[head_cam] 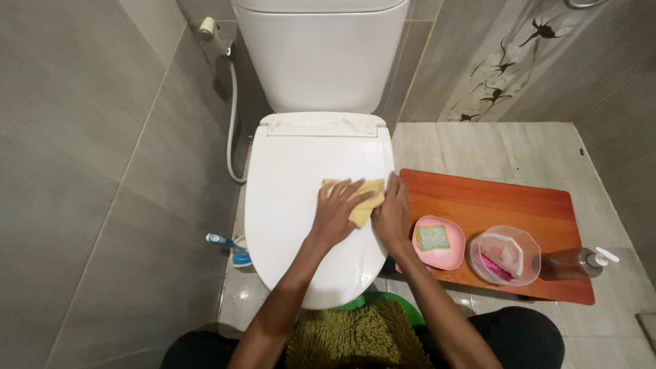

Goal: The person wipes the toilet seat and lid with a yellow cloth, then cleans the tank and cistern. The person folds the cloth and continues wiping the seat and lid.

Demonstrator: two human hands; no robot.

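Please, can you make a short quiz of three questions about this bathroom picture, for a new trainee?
1. True or false: both hands press the yellow cloth on the closed toilet lid.
2. What lies in the pink dish on the wooden board? A) a sponge B) a key C) a spoon
3. Fill in: the left hand lies flat on the ____.

Key: 1 false, the right hand rests at the lid's edge, beside the cloth; 2 A; 3 cloth.

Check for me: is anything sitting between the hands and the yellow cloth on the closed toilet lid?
Nothing visible. The left hand lies flat on the yellow cloth, and the right hand touches its right edge, on the closed toilet lid. The rest of the lid looks bare.
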